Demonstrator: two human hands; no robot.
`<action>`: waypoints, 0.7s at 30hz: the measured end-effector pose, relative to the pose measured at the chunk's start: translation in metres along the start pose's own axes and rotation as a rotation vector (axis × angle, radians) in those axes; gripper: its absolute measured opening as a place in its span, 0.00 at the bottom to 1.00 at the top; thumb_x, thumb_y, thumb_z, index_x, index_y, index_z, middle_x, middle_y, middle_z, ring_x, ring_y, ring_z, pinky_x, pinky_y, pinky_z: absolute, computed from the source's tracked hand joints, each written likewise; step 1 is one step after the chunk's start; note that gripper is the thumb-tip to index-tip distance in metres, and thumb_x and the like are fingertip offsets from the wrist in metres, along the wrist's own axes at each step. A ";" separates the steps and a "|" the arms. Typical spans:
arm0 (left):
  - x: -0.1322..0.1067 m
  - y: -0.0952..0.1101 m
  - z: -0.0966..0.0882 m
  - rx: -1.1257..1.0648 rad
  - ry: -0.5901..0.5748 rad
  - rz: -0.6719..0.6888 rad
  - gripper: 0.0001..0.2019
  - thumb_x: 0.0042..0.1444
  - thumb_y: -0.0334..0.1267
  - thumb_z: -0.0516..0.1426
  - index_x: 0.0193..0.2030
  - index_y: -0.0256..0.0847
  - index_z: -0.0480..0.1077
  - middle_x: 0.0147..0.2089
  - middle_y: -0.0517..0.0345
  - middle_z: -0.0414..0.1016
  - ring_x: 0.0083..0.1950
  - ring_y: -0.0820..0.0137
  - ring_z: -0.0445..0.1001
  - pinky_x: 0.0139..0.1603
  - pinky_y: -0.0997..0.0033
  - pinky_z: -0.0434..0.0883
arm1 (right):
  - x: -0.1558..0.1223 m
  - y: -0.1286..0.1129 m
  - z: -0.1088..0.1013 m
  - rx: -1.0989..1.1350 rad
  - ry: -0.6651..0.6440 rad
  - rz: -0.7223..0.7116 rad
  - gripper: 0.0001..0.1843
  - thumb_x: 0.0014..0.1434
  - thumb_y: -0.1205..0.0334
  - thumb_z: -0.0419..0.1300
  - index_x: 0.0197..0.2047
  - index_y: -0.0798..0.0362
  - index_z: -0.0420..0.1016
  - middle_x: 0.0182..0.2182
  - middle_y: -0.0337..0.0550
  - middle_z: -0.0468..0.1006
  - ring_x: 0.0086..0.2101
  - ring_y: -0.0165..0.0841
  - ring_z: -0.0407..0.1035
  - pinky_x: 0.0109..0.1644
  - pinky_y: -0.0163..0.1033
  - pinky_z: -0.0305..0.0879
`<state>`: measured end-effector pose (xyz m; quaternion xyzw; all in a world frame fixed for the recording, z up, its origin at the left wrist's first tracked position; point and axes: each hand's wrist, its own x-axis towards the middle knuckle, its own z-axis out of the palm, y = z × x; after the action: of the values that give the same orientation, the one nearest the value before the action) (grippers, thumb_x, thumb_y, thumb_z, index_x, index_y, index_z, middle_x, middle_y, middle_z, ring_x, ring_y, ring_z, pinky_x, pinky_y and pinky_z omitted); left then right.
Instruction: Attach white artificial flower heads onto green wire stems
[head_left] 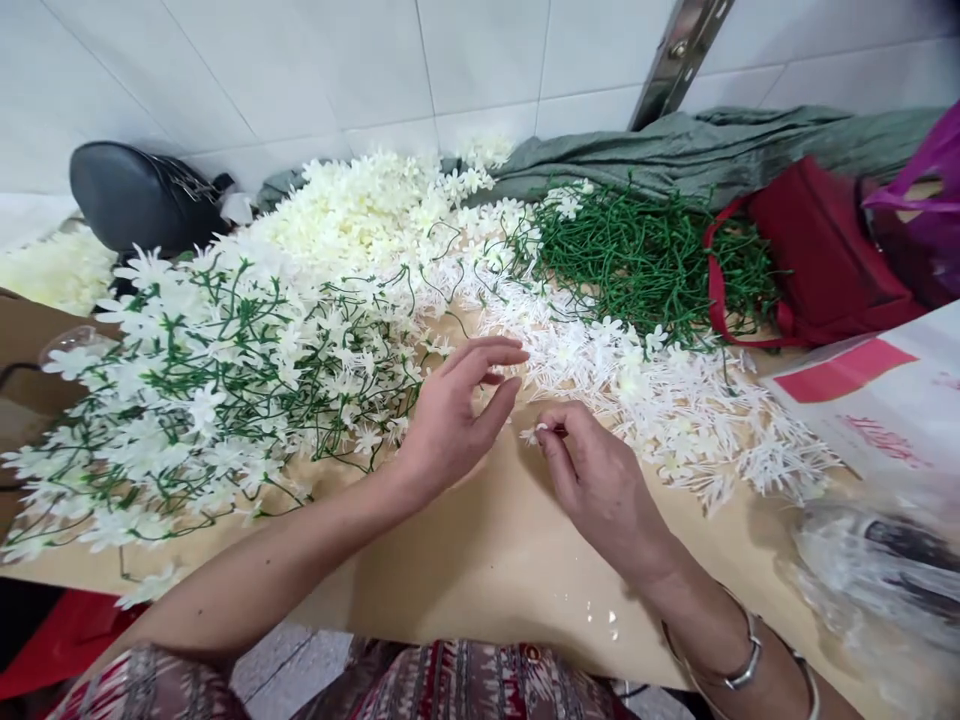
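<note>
Above the middle of the table my left hand (461, 410) is open, fingers stretched to the right and the thumb apart, with nothing visible in it. Just to its right, my right hand (600, 480) is closed in a pinch on a small white flower piece (529, 436). To the left of my hands lies a big heap of white artificial flowers on green stems (247, 380). Loose white stamen-like pieces (570, 350) are spread behind and to the right. Farther back are cream petals (352, 210) and a pile of bare green plastic stems (622, 250).
A black bag (142, 195) stands at the back left against the tiled wall. A red bag (825, 240), a white printed bag (892, 400) and a clear plastic bag (862, 560) line the right side. Green cloth (600, 155) runs along the wall.
</note>
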<state>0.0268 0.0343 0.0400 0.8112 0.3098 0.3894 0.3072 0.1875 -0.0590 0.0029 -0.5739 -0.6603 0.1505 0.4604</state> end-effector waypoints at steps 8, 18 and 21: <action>0.112 -0.029 0.035 0.523 -0.242 0.140 0.12 0.70 0.29 0.53 0.51 0.36 0.79 0.53 0.47 0.82 0.50 0.64 0.81 0.54 0.64 0.77 | -0.001 0.009 0.013 -0.033 -0.040 -0.040 0.10 0.68 0.72 0.51 0.38 0.47 0.62 0.30 0.40 0.76 0.31 0.35 0.70 0.37 0.38 0.64; 0.158 -0.023 0.041 0.934 -0.509 0.252 0.16 0.63 0.20 0.53 0.45 0.35 0.82 0.42 0.45 0.82 0.46 0.61 0.79 0.45 0.62 0.70 | 0.002 0.016 0.015 -0.105 -0.007 -0.131 0.11 0.69 0.74 0.52 0.38 0.47 0.62 0.29 0.39 0.75 0.31 0.35 0.70 0.40 0.39 0.66; 0.155 -0.014 0.015 0.811 -0.275 0.228 0.13 0.68 0.26 0.53 0.44 0.37 0.80 0.46 0.47 0.82 0.48 0.62 0.77 0.47 0.62 0.71 | 0.003 0.010 0.009 -0.117 0.007 -0.163 0.11 0.70 0.75 0.53 0.39 0.48 0.63 0.30 0.39 0.76 0.31 0.34 0.71 0.41 0.39 0.66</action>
<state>0.1142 0.1539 0.0907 0.9393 0.3025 0.1562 -0.0425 0.1869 -0.0499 -0.0079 -0.5447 -0.7108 0.0717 0.4393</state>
